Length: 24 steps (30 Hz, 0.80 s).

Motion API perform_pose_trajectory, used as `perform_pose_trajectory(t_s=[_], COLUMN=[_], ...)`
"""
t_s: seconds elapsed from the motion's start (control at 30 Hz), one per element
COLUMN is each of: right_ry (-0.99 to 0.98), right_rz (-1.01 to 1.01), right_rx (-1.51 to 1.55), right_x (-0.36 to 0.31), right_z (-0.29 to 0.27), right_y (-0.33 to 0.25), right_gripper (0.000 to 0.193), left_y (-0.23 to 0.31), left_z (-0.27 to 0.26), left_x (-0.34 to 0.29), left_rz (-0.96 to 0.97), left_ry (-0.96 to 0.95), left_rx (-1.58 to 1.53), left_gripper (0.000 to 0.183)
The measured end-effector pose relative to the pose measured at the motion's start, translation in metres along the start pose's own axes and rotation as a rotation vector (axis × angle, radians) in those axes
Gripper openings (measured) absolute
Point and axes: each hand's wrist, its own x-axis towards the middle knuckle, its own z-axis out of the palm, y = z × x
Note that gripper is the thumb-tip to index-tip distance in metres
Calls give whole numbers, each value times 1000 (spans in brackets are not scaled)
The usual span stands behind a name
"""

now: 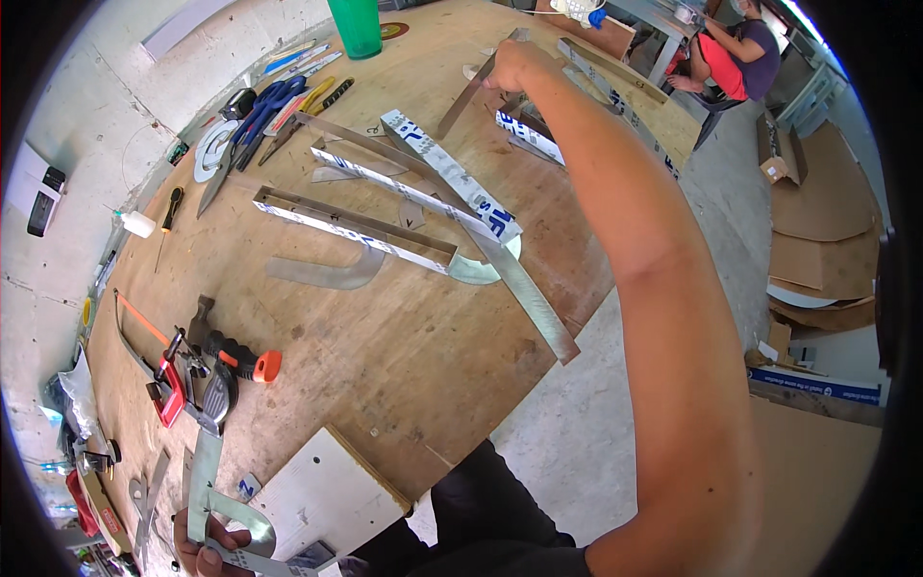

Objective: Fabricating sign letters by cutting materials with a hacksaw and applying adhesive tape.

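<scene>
At the lower left, my left hand (207, 548) is closed on a flat metal letter-shaped piece (204, 476) with a curved loop, beside a white board (322, 495). My right arm stretches across to the far side of the table, where my right hand (524, 67) is closed on a thin metal strip (468, 99); its fingertips are partly hidden. Several channel-shaped metal letter parts with printed film lie nearer, among them a narrow channel (356, 234) and a wider strip (452, 173). Under them are a hook-shaped flat piece (332, 271) and a long bare strip (524, 293).
Left on the wooden table (385, 365) lie a hammer (231, 346), a red clamp (171, 392), a screwdriver (172, 210), a white bottle (137, 224) and blue-handled pliers (269, 106). A green cup (356, 27) stands at the back. Another person (726, 53) sits far right, near cardboard (822, 212).
</scene>
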Motion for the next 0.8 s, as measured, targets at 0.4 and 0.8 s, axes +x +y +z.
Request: perform_pose_trajectory(t_s=[0.4,0.8], right_ry=[97,66], right_rz=[61,108], right_rx=[-39,93], right_x=[80,88], right_z=[21,12], right_y=[-4,-41], right_gripper=[53,47], left_y=[-2,9], left_z=[5,11], left_x=[17,23], left_rz=[11,30], left_ry=[22,67], left_rx=[27,25], left_gripper=[47,45])
